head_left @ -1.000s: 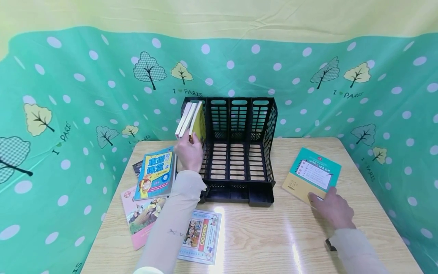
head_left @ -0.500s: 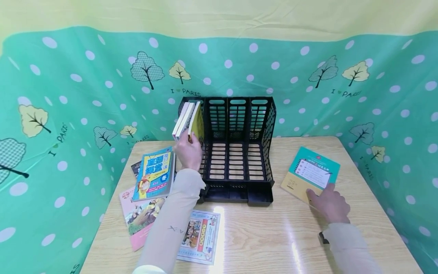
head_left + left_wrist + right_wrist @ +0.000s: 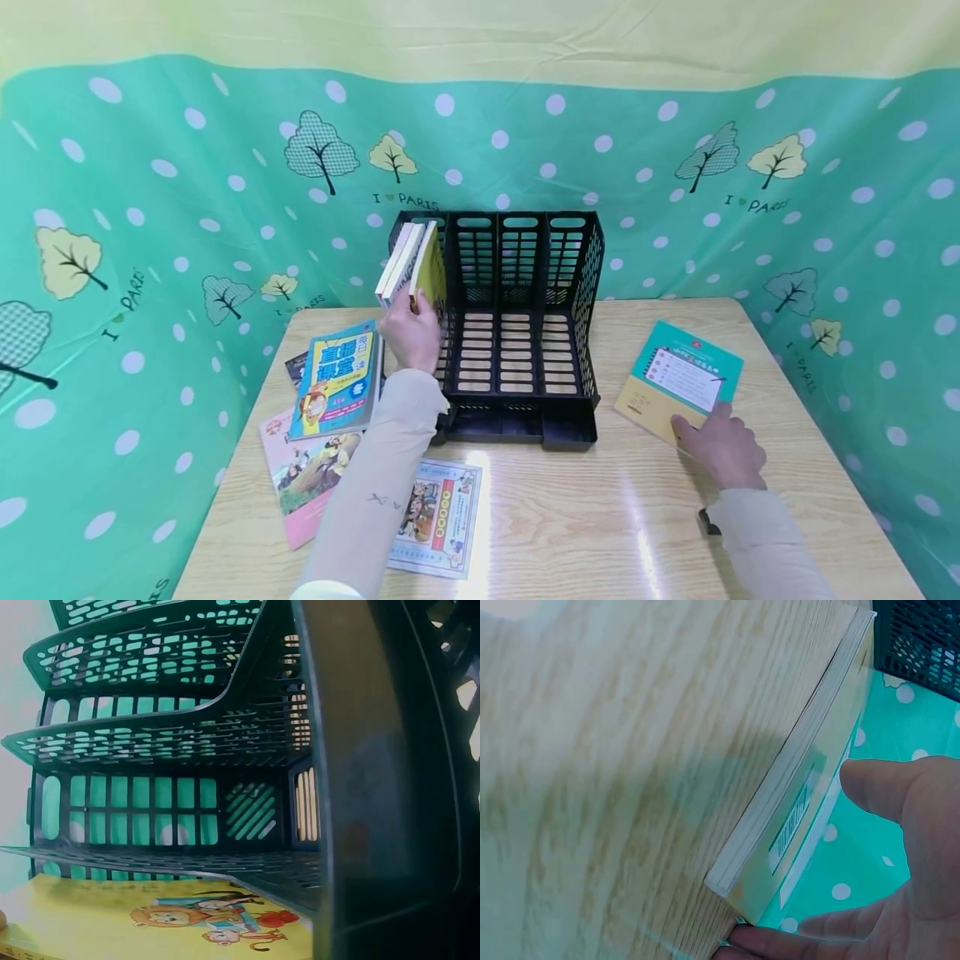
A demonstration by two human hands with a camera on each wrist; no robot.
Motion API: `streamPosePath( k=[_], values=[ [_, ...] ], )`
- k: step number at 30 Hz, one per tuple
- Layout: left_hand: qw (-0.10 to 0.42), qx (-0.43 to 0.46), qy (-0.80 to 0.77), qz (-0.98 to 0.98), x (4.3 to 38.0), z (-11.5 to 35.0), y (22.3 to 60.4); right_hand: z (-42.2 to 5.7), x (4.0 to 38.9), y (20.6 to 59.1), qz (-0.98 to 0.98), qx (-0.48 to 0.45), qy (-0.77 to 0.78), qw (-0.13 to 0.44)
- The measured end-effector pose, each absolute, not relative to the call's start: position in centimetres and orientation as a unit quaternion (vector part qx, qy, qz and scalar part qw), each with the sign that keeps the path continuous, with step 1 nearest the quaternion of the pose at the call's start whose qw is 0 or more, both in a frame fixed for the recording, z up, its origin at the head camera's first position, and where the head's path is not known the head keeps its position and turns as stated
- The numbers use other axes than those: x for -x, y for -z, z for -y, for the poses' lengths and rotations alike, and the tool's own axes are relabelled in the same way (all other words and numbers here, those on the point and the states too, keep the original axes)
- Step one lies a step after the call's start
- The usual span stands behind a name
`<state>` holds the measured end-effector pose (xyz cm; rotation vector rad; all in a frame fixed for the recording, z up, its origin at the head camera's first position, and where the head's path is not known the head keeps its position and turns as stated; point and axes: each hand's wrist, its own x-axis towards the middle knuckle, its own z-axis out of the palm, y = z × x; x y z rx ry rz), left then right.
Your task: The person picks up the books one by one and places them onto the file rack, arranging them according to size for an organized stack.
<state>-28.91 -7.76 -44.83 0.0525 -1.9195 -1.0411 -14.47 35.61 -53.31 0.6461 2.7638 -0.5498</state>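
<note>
In the head view a black four-slot file rack (image 3: 517, 350) stands at the table's middle. Its leftmost slot holds upright books: two white-edged books (image 3: 397, 262) and a yellow book (image 3: 430, 267) at their right. My left hand (image 3: 414, 337) pinches the yellow book at its front edge, thumb on the right face. The left wrist view shows animal drawings on that yellow cover (image 3: 217, 919). At the right, a teal-and-yellow book (image 3: 682, 375) lies flat. My right hand (image 3: 723, 450) touches its near end, thumb spread from the fingers; the right wrist view shows fingertips (image 3: 765, 941) at one corner.
Left of the rack, a blue book (image 3: 337, 383) lies over a dark book (image 3: 297, 367) and a pink book (image 3: 303, 483). A light-blue booklet (image 3: 442, 517) lies in front, partly behind the left sleeve. A green dotted curtain (image 3: 645, 242) surrounds the table.
The head view has shifted slightly. My left hand stays at the yellow book, and lettering shows more on the white-edged book beside it. My right hand has moved slightly forward at the teal-and-yellow book.
</note>
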Motion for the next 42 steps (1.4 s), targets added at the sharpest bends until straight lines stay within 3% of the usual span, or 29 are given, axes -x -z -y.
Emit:
streamPosePath(
  k=[12,19,28,42],
  values=[
    [0.459,-0.026,0.422,0.782,29.0,7.8,44.5,-35.5,14.4,53.3,-0.952,-0.218,0.178,0.116],
    [0.401,-0.045,0.404,0.821,28.3,8.1,44.2,-35.4,14.6,53.0,-0.954,-0.225,0.155,0.124],
    [0.312,-0.028,0.328,0.891,27.2,9.0,44.3,-34.6,14.9,52.7,-0.951,-0.219,0.131,0.174],
    [0.329,-0.020,0.314,0.890,27.3,9.5,44.5,-34.6,15.3,53.4,-0.953,-0.223,0.098,0.177]
  ],
)
